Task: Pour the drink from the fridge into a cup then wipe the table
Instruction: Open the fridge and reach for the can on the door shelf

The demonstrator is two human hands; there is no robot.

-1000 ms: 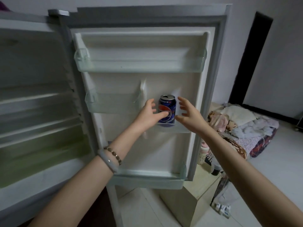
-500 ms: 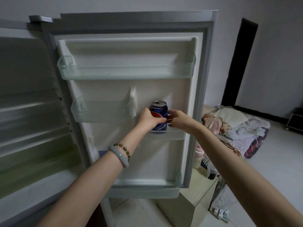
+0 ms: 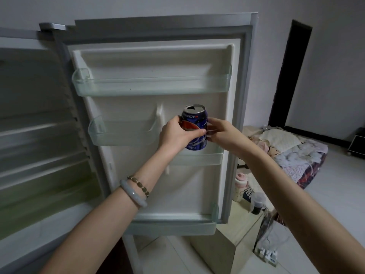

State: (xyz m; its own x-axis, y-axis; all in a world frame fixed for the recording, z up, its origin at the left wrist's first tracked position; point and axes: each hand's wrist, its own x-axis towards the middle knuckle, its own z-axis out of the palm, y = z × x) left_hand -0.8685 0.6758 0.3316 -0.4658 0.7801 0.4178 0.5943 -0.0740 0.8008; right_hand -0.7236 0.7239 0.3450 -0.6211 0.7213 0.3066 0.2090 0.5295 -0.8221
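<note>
A blue drink can [image 3: 197, 120] with a red and white logo is held in front of the open fridge door [image 3: 197, 60], its base just above the small middle-right door shelf [image 3: 207, 158]. My left hand [image 3: 176, 135] grips the can from the left, thumb across its front. From the right, my right hand [image 3: 222, 132] holds the can's side with curled fingers. The can's top looks opened. No cup or table shows.
The fridge interior [image 3: 39, 145] with pale shelves fills the left. Clear door bins sit at top [image 3: 152, 86] and middle left [image 3: 122, 133]. Right of the door are a low cabinet [image 3: 237, 232] with a bottle and a cup, a bedding pile [image 3: 292, 153], and a dark doorway [image 3: 292, 76].
Both hands have closed on the can, the right one coming in from the right. The can has risen a little off its door shelf. The view has tilted down.
</note>
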